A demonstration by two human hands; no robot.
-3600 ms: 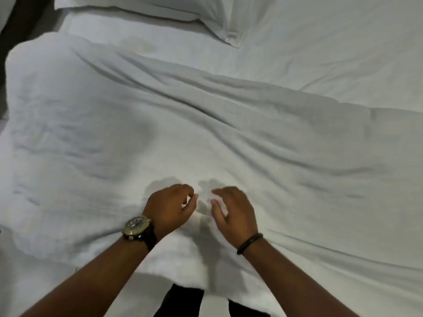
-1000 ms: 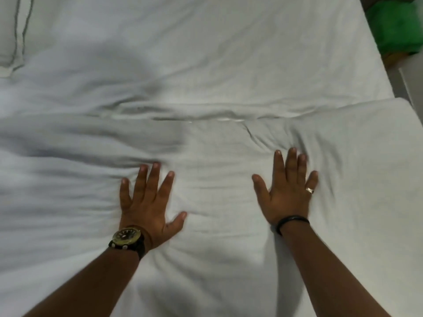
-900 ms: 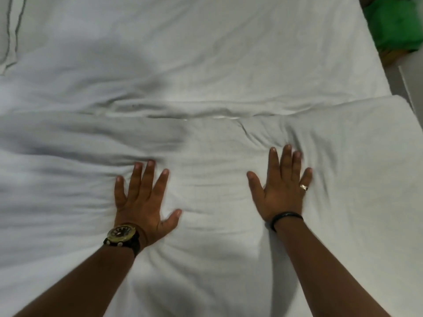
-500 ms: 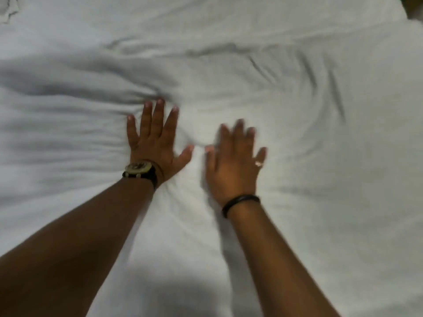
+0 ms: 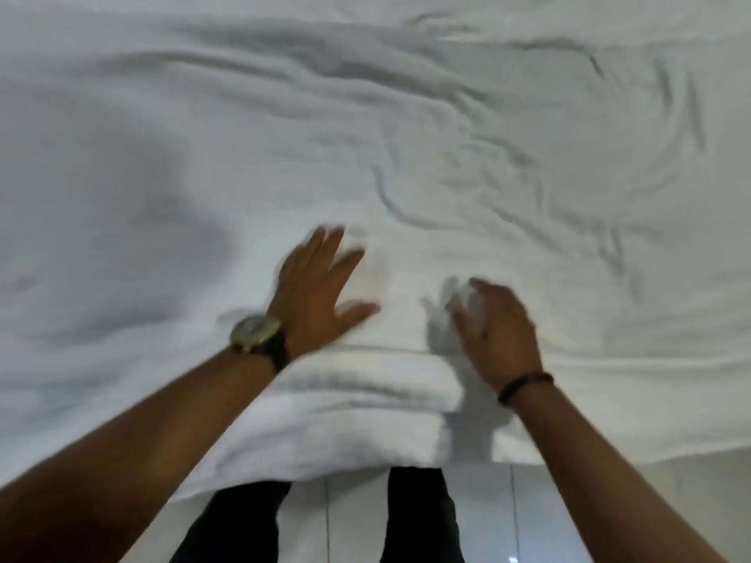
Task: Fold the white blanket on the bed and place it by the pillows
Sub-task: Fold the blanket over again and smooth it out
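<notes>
The white blanket (image 5: 365,115) covers nearly the whole view, creased and wrinkled, with stacked folded layers (image 5: 357,404) at its near edge between my arms. My left hand (image 5: 321,290), a watch on its wrist, lies flat on the blanket with fingers spread. My right hand (image 5: 495,327), with a dark band at the wrist, hovers or rests on the blanket just right of it, fingers bent and blurred by motion. Neither hand holds cloth that I can make out. No pillows are in view.
The bed's near edge runs along the bottom. Below it are a pale tiled floor (image 5: 508,518) and my dark trouser legs (image 5: 418,518).
Both hands have slid back toward the near edge of the blanket. The view has tilted down, so the folded edge, the floor and my legs now show.
</notes>
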